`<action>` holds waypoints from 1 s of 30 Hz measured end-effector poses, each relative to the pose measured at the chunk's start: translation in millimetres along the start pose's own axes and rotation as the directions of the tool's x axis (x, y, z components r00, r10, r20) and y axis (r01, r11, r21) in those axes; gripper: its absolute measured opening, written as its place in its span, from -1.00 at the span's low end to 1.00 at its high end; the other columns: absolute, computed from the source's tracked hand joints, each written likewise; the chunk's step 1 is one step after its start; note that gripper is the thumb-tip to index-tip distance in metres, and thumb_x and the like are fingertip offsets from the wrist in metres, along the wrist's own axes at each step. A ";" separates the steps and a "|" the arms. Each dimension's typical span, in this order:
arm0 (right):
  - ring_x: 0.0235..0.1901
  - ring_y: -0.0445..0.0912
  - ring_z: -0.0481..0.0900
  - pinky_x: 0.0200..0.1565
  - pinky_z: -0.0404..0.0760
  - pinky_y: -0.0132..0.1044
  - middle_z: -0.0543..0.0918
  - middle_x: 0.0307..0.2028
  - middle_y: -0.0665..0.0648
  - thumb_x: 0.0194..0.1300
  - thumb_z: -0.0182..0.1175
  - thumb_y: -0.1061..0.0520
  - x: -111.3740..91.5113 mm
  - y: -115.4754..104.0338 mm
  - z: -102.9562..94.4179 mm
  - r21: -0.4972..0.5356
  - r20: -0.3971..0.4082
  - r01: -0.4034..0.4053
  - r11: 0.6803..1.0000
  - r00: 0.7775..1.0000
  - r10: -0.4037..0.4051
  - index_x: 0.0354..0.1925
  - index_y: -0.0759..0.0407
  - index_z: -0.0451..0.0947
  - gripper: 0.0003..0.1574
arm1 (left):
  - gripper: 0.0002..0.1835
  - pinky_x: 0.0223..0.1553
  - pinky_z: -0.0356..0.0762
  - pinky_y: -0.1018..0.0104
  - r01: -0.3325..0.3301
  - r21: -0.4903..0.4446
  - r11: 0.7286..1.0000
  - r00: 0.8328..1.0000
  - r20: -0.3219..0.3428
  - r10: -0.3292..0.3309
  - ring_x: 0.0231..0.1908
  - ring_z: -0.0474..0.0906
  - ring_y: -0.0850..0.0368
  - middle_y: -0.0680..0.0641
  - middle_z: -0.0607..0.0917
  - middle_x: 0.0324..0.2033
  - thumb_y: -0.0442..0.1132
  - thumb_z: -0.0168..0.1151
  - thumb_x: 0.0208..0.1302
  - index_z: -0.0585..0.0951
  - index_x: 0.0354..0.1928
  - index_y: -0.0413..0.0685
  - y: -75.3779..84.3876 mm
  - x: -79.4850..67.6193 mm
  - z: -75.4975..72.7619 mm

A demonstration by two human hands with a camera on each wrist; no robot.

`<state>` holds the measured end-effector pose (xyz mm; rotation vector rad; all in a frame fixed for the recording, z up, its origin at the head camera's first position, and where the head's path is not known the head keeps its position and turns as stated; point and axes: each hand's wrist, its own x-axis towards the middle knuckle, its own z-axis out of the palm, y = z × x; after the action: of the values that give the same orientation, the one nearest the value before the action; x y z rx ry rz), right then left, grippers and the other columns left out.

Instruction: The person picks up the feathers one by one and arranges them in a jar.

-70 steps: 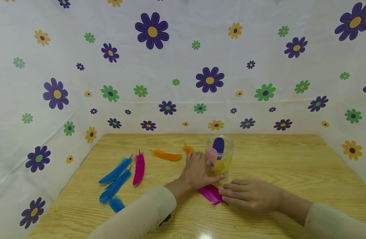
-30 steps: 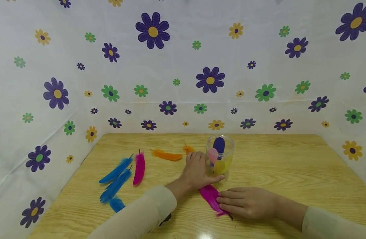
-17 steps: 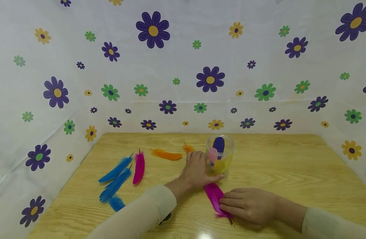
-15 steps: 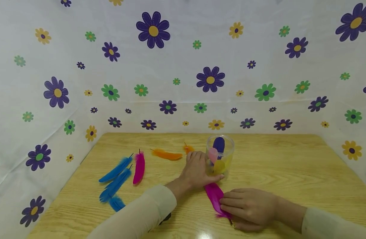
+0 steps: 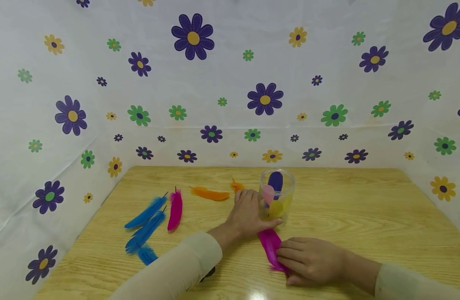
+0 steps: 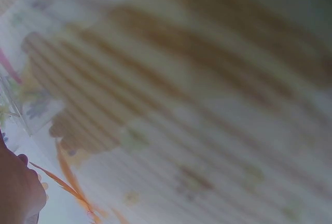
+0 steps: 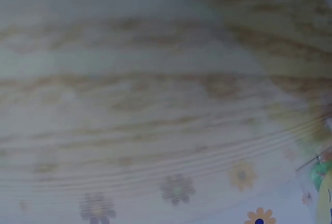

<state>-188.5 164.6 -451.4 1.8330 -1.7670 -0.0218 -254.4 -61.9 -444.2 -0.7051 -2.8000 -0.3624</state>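
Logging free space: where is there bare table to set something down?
Widest: the right of the table, between clear cup, right hand and floral cloth. Smaller: between the left pink feather, left hand and long orange feather. Crowded: the left, with blue feathers, and near the cup, with both hands and a magenta feather.

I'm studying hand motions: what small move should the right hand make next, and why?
Perhaps lift the near end of the magenta feather: the right hand touches that end, its visible part looks flat on the table, and the left hand holds the clear cup.
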 end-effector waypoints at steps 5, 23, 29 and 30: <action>-0.04 -0.02 0.71 0.02 0.66 -0.22 0.74 -0.06 0.15 0.51 0.02 -0.16 4.5 0.6 4.4 -0.037 -0.086 0.031 0.999 0.996 -0.035 -0.05 0.23 0.69 -0.46 | -0.15 0.21 0.21 0.06 0.004 0.000 1.000 1.000 0.004 -0.004 0.05 0.38 0.01 -0.05 0.56 -0.11 0.59 0.11 0.05 0.49 -0.08 -0.08 0.1 -0.1 -0.1; -0.09 -0.14 0.69 0.01 0.65 -0.27 0.74 -0.15 0.04 0.56 -0.14 0.10 11.6 -0.5 2.7 -0.163 0.032 0.088 0.983 0.996 -0.084 -0.08 0.12 0.69 -0.57 | -0.17 0.16 0.20 0.08 0.000 -0.043 0.999 1.000 -0.003 -0.001 -0.03 0.36 0.03 -0.03 0.53 -0.17 0.57 0.15 0.05 0.46 -0.07 -0.08 -0.3 -1.7 -0.5; -0.07 -0.10 0.69 0.03 0.64 -0.23 0.74 -0.14 0.06 0.55 -0.11 0.12 13.6 -0.3 6.5 -0.136 -0.036 0.098 0.986 0.994 -0.104 -0.11 0.12 0.68 -0.61 | -0.19 0.14 0.20 0.10 -0.010 -0.047 0.999 1.000 -0.005 0.010 -0.07 0.35 0.04 -0.01 0.51 -0.21 0.56 0.19 0.03 0.45 -0.12 -0.07 -1.0 -0.5 -1.1; -0.07 -0.09 0.70 0.03 0.64 -0.22 0.75 -0.13 0.07 0.55 -0.11 0.14 13.9 -0.1 6.9 -0.131 -0.047 0.101 0.986 0.993 -0.108 -0.12 0.13 0.68 -0.61 | -0.20 0.13 0.20 0.10 -0.013 -0.048 0.999 1.000 -0.007 0.013 -0.07 0.35 0.05 -0.01 0.51 -0.21 0.55 0.19 0.04 0.45 -0.13 -0.07 -0.9 -0.4 -1.3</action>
<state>-189.4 149.1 -451.9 1.8143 -1.5936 -0.1226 -254.2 -63.2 -443.2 -0.7304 -2.7875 -0.4308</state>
